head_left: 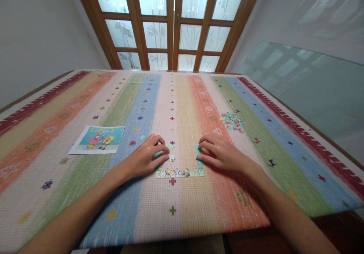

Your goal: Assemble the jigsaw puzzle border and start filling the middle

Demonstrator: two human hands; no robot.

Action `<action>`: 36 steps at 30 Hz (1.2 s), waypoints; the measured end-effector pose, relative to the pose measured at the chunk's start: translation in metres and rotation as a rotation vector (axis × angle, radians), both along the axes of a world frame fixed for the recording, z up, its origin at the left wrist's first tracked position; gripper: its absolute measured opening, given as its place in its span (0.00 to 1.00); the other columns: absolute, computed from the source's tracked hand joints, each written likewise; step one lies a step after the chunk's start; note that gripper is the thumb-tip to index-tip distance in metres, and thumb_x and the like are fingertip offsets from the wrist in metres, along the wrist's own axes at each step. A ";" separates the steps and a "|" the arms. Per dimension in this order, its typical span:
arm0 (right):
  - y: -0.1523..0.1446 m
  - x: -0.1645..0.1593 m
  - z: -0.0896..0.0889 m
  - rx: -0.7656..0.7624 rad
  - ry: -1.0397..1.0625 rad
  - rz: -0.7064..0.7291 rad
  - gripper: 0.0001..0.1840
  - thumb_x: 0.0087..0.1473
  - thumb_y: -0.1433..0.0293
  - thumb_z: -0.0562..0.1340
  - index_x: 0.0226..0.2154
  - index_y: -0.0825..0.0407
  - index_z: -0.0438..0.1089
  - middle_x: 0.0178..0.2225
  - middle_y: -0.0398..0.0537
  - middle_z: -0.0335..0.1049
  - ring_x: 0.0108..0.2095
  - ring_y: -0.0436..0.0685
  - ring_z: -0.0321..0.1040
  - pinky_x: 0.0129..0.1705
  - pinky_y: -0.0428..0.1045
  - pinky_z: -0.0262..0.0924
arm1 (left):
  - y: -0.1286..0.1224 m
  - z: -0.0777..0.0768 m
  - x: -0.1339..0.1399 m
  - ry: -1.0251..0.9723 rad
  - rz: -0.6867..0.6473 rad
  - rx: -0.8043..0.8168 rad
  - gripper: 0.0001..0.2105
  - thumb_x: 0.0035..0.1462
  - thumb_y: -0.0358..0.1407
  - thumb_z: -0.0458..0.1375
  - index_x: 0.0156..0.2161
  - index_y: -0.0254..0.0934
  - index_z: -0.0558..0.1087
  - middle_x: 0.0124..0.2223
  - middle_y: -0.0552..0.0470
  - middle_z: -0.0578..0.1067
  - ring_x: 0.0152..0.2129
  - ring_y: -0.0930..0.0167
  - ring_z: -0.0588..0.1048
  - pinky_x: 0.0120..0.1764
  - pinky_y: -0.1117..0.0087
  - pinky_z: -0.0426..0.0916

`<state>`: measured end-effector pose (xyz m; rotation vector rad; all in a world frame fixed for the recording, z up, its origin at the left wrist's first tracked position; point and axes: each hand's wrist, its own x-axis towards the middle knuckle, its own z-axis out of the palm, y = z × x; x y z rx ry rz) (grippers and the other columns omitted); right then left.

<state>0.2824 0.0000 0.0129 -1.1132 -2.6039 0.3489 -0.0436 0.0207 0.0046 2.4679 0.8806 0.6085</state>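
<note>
A partly joined jigsaw puzzle (182,173) lies on the striped tablecloth, its pale bottom row running between two teal side columns. My left hand (150,153) curls over the left column, fingers bent and thumb on its inner side, hiding most of it. Close to those fingertips are a loose puzzle piece (172,158) and a second pale green piece (171,147); whether the fingers touch them I cannot tell. On the other side, my right hand (217,151) has its bent fingers and thumb against the teal right column (200,164), partly covering it.
A heap of loose puzzle pieces (233,122) lies at the right. One teal piece (142,137) sits apart, beyond my left hand. A printed cartoon picture (98,140) lies at the left. The striped tablecloth (159,208) covers the table; wooden glass doors (173,26) stand behind.
</note>
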 end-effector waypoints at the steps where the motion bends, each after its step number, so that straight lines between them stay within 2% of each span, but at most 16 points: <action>1: 0.000 0.000 0.000 -0.001 -0.001 0.002 0.13 0.70 0.61 0.58 0.35 0.51 0.70 0.43 0.55 0.73 0.41 0.60 0.69 0.46 0.57 0.64 | 0.002 0.005 -0.006 0.018 -0.007 -0.018 0.10 0.68 0.40 0.56 0.46 0.40 0.78 0.46 0.47 0.72 0.43 0.64 0.72 0.49 0.60 0.69; 4: 0.000 0.000 0.000 0.000 -0.006 0.005 0.14 0.70 0.61 0.58 0.34 0.50 0.69 0.43 0.55 0.72 0.41 0.60 0.69 0.46 0.56 0.64 | 0.011 0.020 -0.027 0.120 -0.024 -0.071 0.12 0.64 0.42 0.59 0.48 0.40 0.76 0.48 0.47 0.73 0.44 0.63 0.73 0.50 0.59 0.69; 8: 0.000 0.000 0.000 -0.007 -0.003 -0.001 0.13 0.70 0.61 0.58 0.35 0.50 0.69 0.42 0.54 0.72 0.41 0.60 0.69 0.46 0.56 0.64 | 0.019 0.033 -0.053 0.269 0.039 -0.126 0.14 0.58 0.45 0.63 0.45 0.39 0.76 0.46 0.47 0.74 0.43 0.62 0.74 0.51 0.59 0.68; 14: -0.001 0.000 -0.001 -0.002 0.011 -0.002 0.12 0.69 0.61 0.59 0.35 0.50 0.69 0.43 0.54 0.72 0.42 0.61 0.69 0.46 0.57 0.65 | 0.028 0.031 -0.070 0.294 0.072 -0.158 0.11 0.58 0.45 0.63 0.40 0.40 0.78 0.43 0.48 0.76 0.39 0.63 0.76 0.46 0.63 0.68; 20: 0.000 0.001 -0.003 0.046 0.019 0.006 0.13 0.70 0.62 0.59 0.35 0.50 0.71 0.42 0.54 0.74 0.40 0.60 0.70 0.45 0.57 0.64 | 0.033 0.026 -0.079 0.257 0.085 -0.201 0.10 0.55 0.46 0.66 0.33 0.41 0.77 0.36 0.50 0.77 0.34 0.64 0.75 0.39 0.67 0.66; 24: 0.001 0.002 -0.005 0.075 0.023 0.009 0.14 0.70 0.61 0.57 0.36 0.51 0.72 0.41 0.54 0.74 0.39 0.60 0.70 0.44 0.57 0.63 | 0.032 0.026 -0.076 0.233 0.101 -0.207 0.09 0.55 0.43 0.65 0.35 0.40 0.76 0.36 0.50 0.78 0.34 0.65 0.74 0.39 0.67 0.66; 29: -0.001 -0.001 -0.005 0.105 0.077 0.011 0.13 0.70 0.62 0.57 0.38 0.50 0.72 0.42 0.54 0.74 0.40 0.59 0.70 0.45 0.56 0.64 | 0.026 0.034 -0.060 0.162 0.072 -0.267 0.10 0.62 0.43 0.59 0.33 0.39 0.75 0.31 0.52 0.77 0.27 0.69 0.72 0.34 0.69 0.64; 32: -0.001 -0.006 -0.006 0.113 0.142 0.013 0.11 0.70 0.63 0.58 0.40 0.50 0.73 0.43 0.54 0.75 0.42 0.59 0.71 0.45 0.56 0.66 | 0.019 0.034 -0.042 0.020 0.099 -0.261 0.10 0.62 0.43 0.59 0.35 0.39 0.76 0.32 0.52 0.78 0.28 0.69 0.73 0.35 0.68 0.66; 36: -0.001 -0.017 -0.006 0.140 0.201 0.027 0.09 0.69 0.65 0.60 0.43 0.50 0.74 0.43 0.55 0.75 0.43 0.60 0.72 0.46 0.57 0.68 | 0.010 0.023 -0.015 -0.197 0.154 -0.254 0.09 0.62 0.42 0.59 0.37 0.39 0.76 0.34 0.51 0.80 0.32 0.68 0.75 0.39 0.66 0.69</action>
